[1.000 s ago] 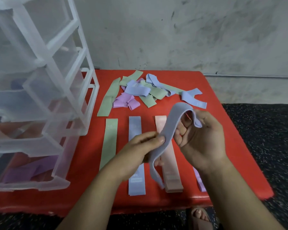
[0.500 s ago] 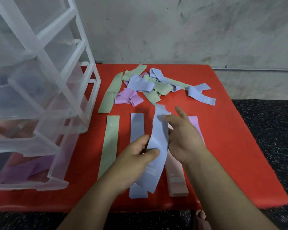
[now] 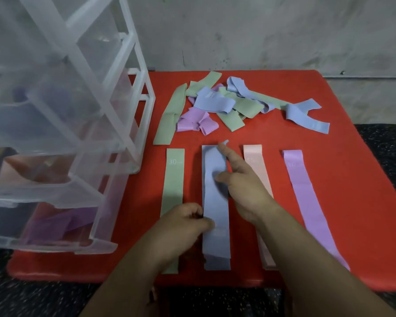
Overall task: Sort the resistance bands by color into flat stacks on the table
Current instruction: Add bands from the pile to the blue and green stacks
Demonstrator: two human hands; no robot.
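On the red table four flat strips lie side by side: a green band, a blue stack, a pink band and a purple band. My left hand pinches the left edge of the top blue band low down. My right hand rests on the same band with fingers spread, pressing it flat. Behind them lies an unsorted pile of bands in green, blue and purple, with one loose blue band to its right.
A clear plastic drawer unit stands on the table's left side, with purple and pink bands inside its lower drawers. A grey wall runs behind the table. Dark speckled floor lies to the right and in front.
The blue band, held up between both hands earlier, has come down onto the blue strip. My right hand now presses it flat and my left hand holds its lower edge.
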